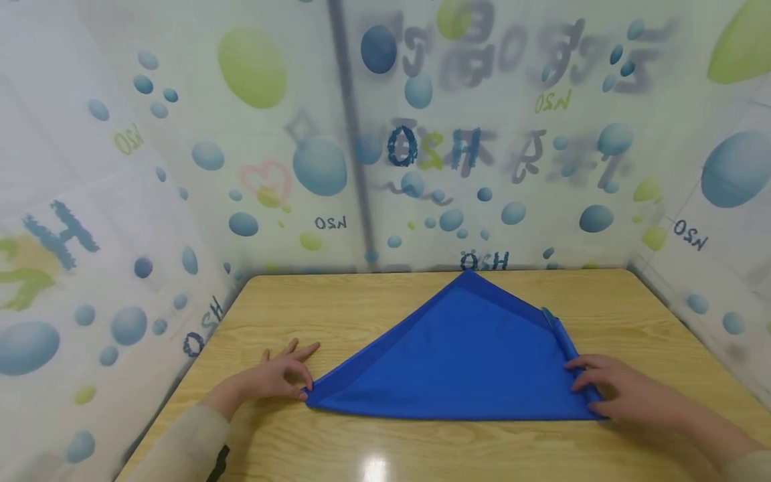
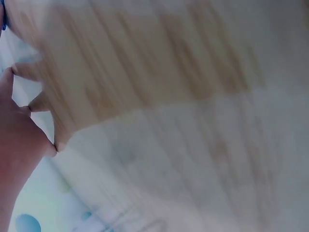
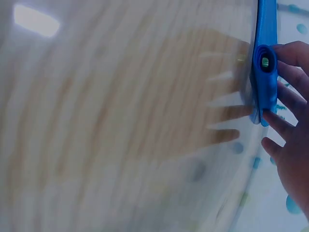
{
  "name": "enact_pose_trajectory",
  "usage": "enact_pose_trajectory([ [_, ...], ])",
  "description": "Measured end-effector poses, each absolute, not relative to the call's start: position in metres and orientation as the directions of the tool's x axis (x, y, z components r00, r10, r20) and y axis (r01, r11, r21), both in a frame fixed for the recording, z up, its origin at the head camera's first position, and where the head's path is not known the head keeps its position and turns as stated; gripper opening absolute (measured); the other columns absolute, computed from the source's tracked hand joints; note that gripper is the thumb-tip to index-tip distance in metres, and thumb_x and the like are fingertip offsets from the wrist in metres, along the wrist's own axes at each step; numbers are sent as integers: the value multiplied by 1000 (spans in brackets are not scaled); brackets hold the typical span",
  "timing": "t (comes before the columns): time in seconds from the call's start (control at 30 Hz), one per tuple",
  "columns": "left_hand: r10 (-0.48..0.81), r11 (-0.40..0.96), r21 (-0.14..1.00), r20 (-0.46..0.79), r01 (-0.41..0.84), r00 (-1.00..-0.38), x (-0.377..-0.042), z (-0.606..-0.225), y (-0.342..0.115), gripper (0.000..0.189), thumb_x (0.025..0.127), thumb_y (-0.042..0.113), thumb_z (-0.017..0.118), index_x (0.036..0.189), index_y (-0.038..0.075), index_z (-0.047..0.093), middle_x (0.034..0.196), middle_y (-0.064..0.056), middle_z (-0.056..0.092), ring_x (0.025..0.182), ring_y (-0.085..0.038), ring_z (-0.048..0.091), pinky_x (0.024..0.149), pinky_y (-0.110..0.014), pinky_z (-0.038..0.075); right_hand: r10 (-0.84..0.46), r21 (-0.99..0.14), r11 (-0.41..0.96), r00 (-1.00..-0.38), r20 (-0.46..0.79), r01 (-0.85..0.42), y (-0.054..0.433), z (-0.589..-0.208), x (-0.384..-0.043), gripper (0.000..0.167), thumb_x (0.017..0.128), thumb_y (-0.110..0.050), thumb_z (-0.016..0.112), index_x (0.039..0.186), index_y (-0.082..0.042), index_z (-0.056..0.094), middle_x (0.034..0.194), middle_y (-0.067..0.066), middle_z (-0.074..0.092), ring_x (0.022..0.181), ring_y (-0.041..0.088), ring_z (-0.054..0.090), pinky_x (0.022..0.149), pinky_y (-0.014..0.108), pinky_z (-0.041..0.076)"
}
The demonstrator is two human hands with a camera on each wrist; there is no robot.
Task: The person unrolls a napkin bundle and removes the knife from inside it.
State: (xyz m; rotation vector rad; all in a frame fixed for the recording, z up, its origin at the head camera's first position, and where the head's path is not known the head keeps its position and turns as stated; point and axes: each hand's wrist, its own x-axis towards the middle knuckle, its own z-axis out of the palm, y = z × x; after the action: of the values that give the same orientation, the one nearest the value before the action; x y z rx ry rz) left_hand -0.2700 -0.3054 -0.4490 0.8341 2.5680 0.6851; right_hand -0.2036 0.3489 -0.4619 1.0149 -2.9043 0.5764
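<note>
A blue cloth lies spread on the table in a roughly triangular, folded shape, its peak pointing to the far edge. Its right edge is rolled up, and a small green bit shows at the roll's far end. My left hand pinches the left corner between thumb and forefinger, other fingers spread. My right hand holds the roll near its front end, fingers on top and thumb at the near side. In the right wrist view the roll's open end shows something green inside.
The wooden table is glossy and mirrors the hands and a light. White walls printed with blue and green drops enclose it at the back and on both sides. Part of a dark object shows beside the left sleeve.
</note>
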Motion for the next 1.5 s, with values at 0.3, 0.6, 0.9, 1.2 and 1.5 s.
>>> enact_pose_trajectory([
  [0.3, 589, 718, 562, -175, 411, -789, -267, -441, -330, 8, 80, 30, 79, 82, 29, 71, 156, -26, 19, 136, -61, -11, 83, -84, -17, -634, -354, 696, -766, 102, -624, 325, -458, -208, 19, 87, -35, 73, 103, -40, 64, 129, 1, 56, 117, 32, 50, 93, 29, 47],
  [0.6, 546, 762, 537, -232, 362, -805, -264, -440, -348, 9, 80, 30, 79, 82, 29, 71, 157, -27, 16, 136, -60, -10, 83, -86, -11, -690, -351, 625, -704, 169, -697, 309, -462, -213, 23, 86, -29, 74, 105, -40, 67, 129, 0, 58, 122, 43, 42, 106, 13, 10],
  [0.9, 548, 744, 576, -238, 338, -802, -266, -443, -351, 7, 81, 31, 78, 83, 27, 71, 159, -25, 10, 136, -57, -16, 84, -83, -18, -710, -387, 544, -655, 261, -744, 313, -469, -217, 31, 83, -18, 75, 107, -36, 73, 126, -3, 62, 137, 9, 29, 104, 7, -1],
  [1.2, 552, 741, 571, -220, 353, -804, -265, -445, -352, 9, 80, 32, 78, 82, 26, 71, 158, -26, 12, 135, -59, -15, 82, -83, -19, -670, -430, 602, -718, 186, -673, 323, -465, -212, 27, 84, -19, 75, 100, -40, 69, 127, -3, 58, 123, 17, 44, 98, 16, 30],
  [1.5, 559, 725, 597, -220, 343, -799, -267, -447, -353, 8, 81, 31, 78, 82, 28, 70, 158, -26, 9, 135, -58, -19, 81, -82, -22, -637, -544, 619, -767, 74, -566, 333, -454, -208, 33, 79, -6, 74, 95, -34, 66, 128, 5, 54, 117, 8, 47, 86, 21, 45],
])
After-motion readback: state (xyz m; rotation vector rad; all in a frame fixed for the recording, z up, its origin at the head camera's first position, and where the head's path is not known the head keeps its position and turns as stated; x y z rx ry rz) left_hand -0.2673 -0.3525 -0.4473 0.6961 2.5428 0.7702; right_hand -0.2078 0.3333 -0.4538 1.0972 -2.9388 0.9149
